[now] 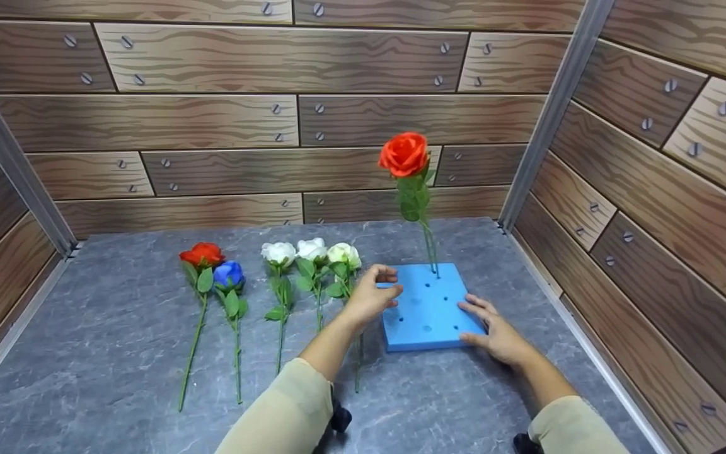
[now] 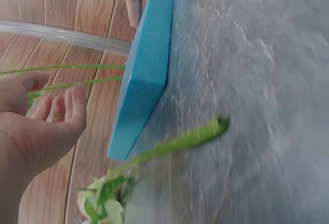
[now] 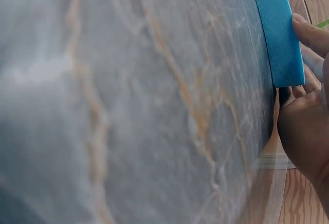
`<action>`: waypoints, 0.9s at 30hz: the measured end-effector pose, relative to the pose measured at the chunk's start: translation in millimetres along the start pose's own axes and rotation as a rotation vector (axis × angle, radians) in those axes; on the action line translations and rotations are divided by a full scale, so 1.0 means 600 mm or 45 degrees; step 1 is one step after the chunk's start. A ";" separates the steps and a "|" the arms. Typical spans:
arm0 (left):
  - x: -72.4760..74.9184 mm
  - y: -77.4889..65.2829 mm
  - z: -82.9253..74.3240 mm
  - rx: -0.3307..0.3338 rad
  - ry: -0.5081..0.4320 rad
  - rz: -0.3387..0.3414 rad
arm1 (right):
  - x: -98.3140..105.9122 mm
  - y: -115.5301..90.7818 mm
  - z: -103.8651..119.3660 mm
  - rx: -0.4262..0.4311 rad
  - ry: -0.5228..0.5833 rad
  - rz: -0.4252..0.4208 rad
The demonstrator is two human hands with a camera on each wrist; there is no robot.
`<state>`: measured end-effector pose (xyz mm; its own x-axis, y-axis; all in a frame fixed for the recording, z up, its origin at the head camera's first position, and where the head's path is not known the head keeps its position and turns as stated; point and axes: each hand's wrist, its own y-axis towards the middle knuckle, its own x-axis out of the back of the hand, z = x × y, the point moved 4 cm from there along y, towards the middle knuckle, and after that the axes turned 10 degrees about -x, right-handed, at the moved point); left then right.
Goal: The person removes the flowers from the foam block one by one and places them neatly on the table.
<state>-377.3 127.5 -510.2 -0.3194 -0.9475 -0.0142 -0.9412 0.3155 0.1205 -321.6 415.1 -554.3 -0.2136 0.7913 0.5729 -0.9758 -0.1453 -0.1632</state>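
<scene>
A blue block (image 1: 423, 315) with several small holes lies flat on the table. Two green stems (image 1: 429, 246) stand upright in its far edge; only one bloom, a red rose (image 1: 404, 154), shows clearly above them. My left hand (image 1: 372, 293) hovers over the block's left side, fingers loosely bent and holding nothing; in the left wrist view its palm (image 2: 43, 121) is bare. At the block's right edge, my right hand (image 1: 495, 331) rests its fingers along the side, with the thumb at the near corner. The right wrist view shows the thumb (image 3: 308, 33) touching the block (image 3: 282, 34).
Left of the block lie three whitish roses, the nearest a cream rose (image 1: 344, 254) partly behind my left arm. Farther left lie a blue rose (image 1: 229, 275) and another red rose (image 1: 202, 254). Wood-patterned walls (image 1: 212, 120) border the grey marbled table (image 1: 117, 353).
</scene>
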 end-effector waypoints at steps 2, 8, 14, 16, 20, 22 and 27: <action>-0.009 0.008 0.005 -0.014 0.013 -0.018 | -0.002 -0.001 -0.002 -0.006 0.007 -0.001; -0.036 0.036 0.003 -0.072 -0.011 -0.060 | -0.004 0.004 0.000 -0.007 0.017 -0.010; -0.067 0.061 0.004 -0.088 -0.074 -0.118 | -0.002 0.010 -0.003 -0.036 0.057 -0.006; -0.079 0.068 0.009 -0.075 -0.073 -0.124 | -0.001 0.008 -0.006 -0.063 0.081 -0.007; -0.095 0.078 0.024 -0.027 -0.062 -0.136 | -0.001 0.003 -0.012 -0.091 0.079 -0.012; -0.099 0.082 0.030 -0.012 -0.065 -0.150 | -0.002 0.003 -0.013 -0.080 0.057 -0.001; -0.106 0.093 0.042 0.003 -0.102 -0.167 | -0.003 0.005 -0.010 -0.056 0.047 0.010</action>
<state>-412.0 206.8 -527.5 -0.2014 -0.9734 -0.1087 -0.9757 0.1896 0.1100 -324.1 416.7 -560.9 -0.2185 0.8119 0.5413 -0.9710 -0.1259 -0.2032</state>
